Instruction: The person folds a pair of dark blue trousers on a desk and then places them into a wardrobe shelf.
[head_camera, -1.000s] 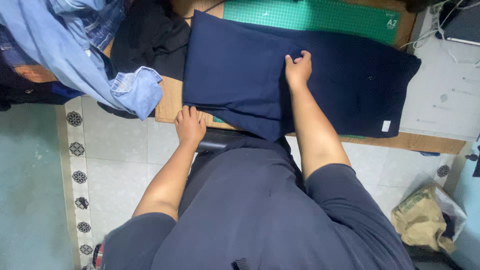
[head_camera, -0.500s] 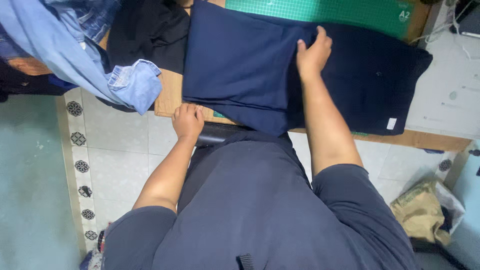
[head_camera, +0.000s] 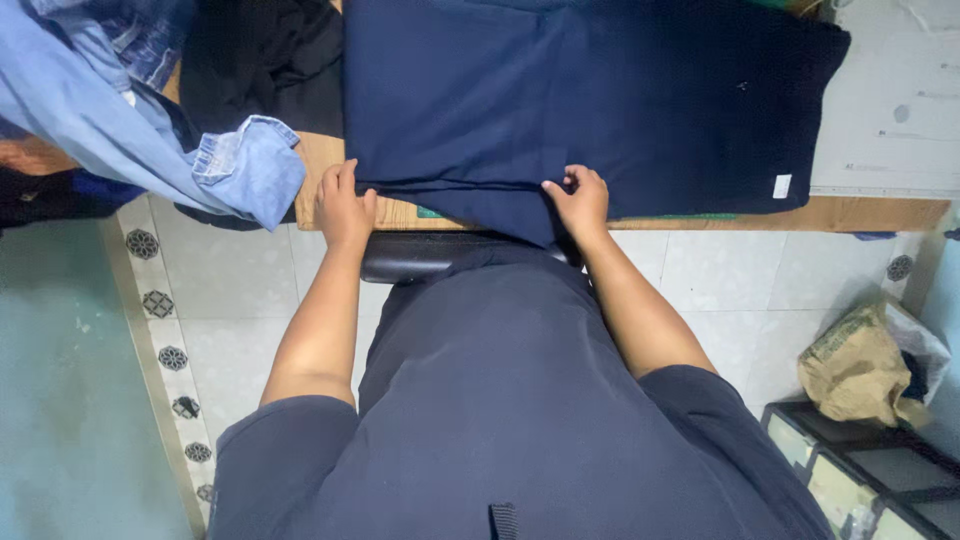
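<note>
Hands (head_camera: 345, 205) on navy garment (head_camera: 560, 90), denim pile (head_camera: 150, 120) left, paper bag (head_camera: 860, 365) right

This looks like a small tailoring or clothes-mending workroom in a home. A wooden surface (head_camera: 860, 212) carries a spread navy garment (head_camera: 560, 100), with a heap of denim clothes (head_camera: 120, 110) and black fabric (head_camera: 260, 60) piled at one end. The floor is pale tile (head_camera: 740, 290) with a patterned border (head_camera: 160, 300), and a crumpled brown sack (head_camera: 855, 370) lies near a low rack (head_camera: 870, 470).

The navy garment (head_camera: 590, 100) runs past the picture's top edge.
</note>
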